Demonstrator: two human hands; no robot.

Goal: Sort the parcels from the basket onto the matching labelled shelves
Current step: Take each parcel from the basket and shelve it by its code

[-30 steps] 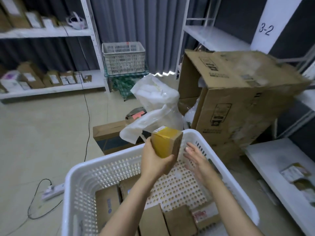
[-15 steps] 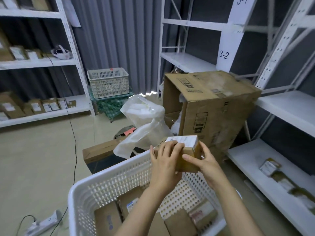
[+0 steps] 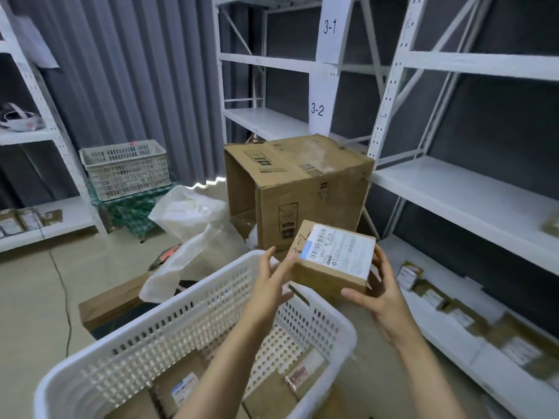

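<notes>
Gripping parcel [image 3: 335,255] at 3 o'clock with curled right hand [image 3: 381,297] fingers [image 3: 382,260]; touching it at 9 o'clock with straight left hand [image 3: 269,285] fingers.

Lower centre: white perforated plastic basket [image 3: 169,337], flat brown cardboard parcels [image 3: 266,400] inside. Above its far right corner: small labelled cardboard box [image 3: 332,261], between left hand [image 3: 272,282] and right hand [image 3: 381,294]. Behind: large brown cardboard carton [image 3: 302,189]. Right of frame: white metal shelving [image 3: 453,189].
</notes>
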